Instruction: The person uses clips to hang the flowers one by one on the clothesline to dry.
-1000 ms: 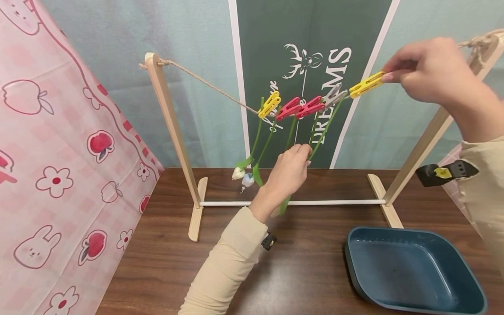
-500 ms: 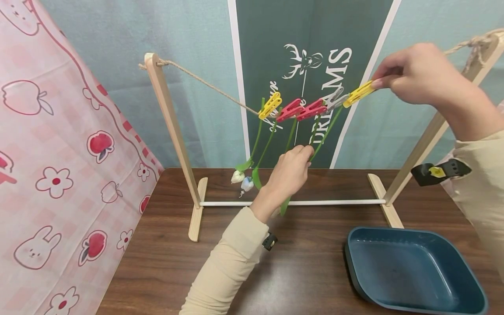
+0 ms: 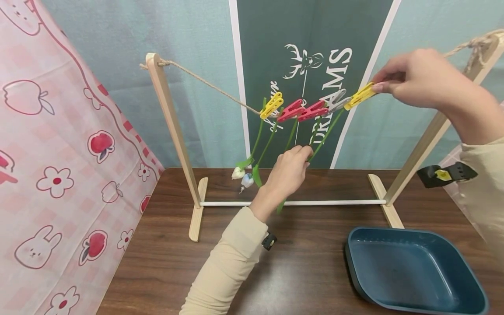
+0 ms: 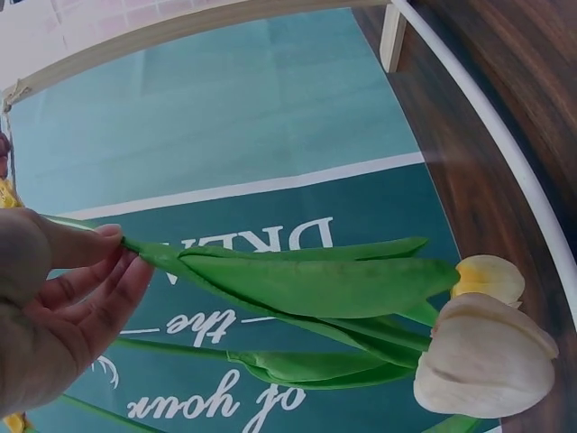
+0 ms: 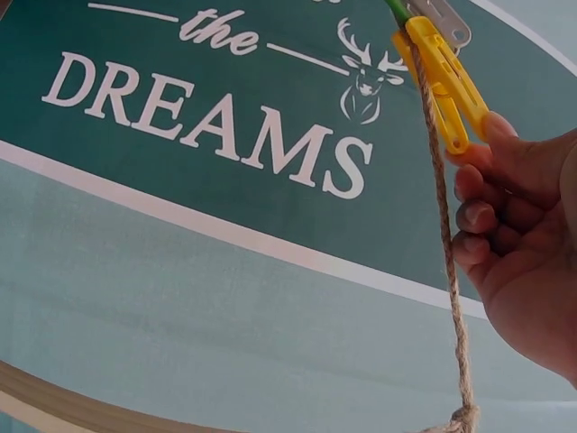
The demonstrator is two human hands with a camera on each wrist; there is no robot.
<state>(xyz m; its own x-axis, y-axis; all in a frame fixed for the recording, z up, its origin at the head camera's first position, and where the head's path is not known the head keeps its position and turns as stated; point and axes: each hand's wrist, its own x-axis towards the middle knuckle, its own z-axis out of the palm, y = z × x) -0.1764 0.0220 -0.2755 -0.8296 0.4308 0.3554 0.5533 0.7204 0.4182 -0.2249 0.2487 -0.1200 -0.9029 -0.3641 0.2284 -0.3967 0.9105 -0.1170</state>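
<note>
My left hand (image 3: 289, 168) pinches the green stem (image 3: 327, 134) of an artificial tulip. In the left wrist view, its leaves and a white tulip head (image 4: 487, 356) extend to the right of my fingers. My right hand (image 3: 425, 81) pinches the handle end of a yellow clothespin (image 3: 359, 96). This clothespin's nose is at the twine (image 5: 446, 225) and the stem's upper tip, next to a grey clothespin (image 3: 337, 103). Further left on the twine are two red clothespins (image 3: 290, 110) and another yellow clothespin (image 3: 271, 105), with flower stems hanging head down below.
A wooden frame's left post (image 3: 173, 127) and right post (image 3: 437, 131) carry the twine, with a white rod (image 3: 334, 202) joining them low down. An empty-looking blue basin (image 3: 413, 271) stands at the right of the brown table (image 3: 157, 262). Printed cloth hangs behind.
My right hand has moved down and left with the yellow clothespin, mostly in the first half second. The left hand has stayed nearly still on the stem.
</note>
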